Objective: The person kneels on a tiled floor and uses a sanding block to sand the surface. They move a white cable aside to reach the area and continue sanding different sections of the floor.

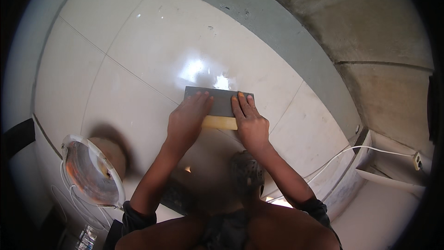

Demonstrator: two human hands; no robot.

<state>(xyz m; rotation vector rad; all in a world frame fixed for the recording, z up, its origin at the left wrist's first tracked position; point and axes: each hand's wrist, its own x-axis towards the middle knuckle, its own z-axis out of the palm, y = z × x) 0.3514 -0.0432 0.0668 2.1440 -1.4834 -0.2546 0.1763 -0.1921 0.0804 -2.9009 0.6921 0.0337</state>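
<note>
Both hands grip a flat grey trowel blade (221, 99) with a pale yellow handle bar (219, 122), held crosswise over large pale tiles (115, 102). My left hand (187, 118) holds its left end, fingertips pressed on the blade and thumb hidden. My right hand (250, 120) holds the right end, with fingers lying on the blade and orange residue on some fingertips. Bright glare shows on the tiles just beyond the blade, beside small marks and specks.
At lower left a pale bucket (88, 166) with a stained inside stands near loose white cables. Along the right run a grey border strip (319, 74), concrete surfaces (384, 92), and a white cord (384, 148) with a socket (417, 161). My feet in dark footwear (247, 173) are below.
</note>
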